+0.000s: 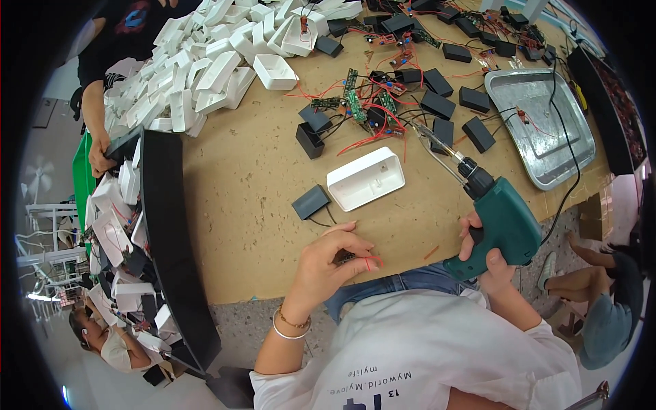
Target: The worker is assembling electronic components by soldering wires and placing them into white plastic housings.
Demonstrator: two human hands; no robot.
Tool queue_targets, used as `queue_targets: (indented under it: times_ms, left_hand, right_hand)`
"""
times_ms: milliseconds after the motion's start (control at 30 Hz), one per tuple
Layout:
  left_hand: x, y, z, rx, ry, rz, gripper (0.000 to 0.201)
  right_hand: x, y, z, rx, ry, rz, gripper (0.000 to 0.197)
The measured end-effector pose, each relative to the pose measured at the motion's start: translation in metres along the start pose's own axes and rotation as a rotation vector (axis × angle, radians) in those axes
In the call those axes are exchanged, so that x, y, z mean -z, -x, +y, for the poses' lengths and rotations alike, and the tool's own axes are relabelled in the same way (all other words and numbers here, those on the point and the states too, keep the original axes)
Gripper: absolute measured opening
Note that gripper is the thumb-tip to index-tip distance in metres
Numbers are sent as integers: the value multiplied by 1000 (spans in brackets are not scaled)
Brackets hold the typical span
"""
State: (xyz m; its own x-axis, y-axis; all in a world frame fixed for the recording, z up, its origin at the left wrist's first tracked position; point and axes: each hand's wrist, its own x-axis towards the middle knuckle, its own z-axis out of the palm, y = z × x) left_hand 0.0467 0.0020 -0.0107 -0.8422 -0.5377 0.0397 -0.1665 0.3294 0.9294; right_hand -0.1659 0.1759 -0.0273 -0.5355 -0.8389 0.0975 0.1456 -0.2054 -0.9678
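Note:
My right hand (478,249) is wrapped round the grip of a green soldering gun (511,222). The gun's slim metal tip points up and left, over loose wired parts. Near the table's front edge, my left hand (335,260) is closed, with a thin red wire (373,262) between thumb and fingers. Whatever else lies inside its curled fingers is mostly hidden. Just beyond it lies a small black box (311,203), its dark leads running toward that hand. An open white plastic housing (365,181) rests on the table between the black box and the gun.
Circuit boards (353,102) with red wires lie tangled among black boxes (437,82). A metal tray (540,154) is at right, a cable (566,130) crossing it. White housings (205,75) are heaped at far left. A person's hand (101,154) touches a black bin (164,232).

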Motion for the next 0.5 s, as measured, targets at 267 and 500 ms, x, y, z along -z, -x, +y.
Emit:
queue_targets:
  times_ms: [267, 500]
  left_hand:
    - [-2, 0, -6, -97, -4, -12, 21]
    - [-5, 4, -6, -96, -48, 4, 21]
  right_hand:
    - [3, 4, 5, 0, 19, -9, 62]
    - [5, 7, 6, -13, 22, -26, 63]
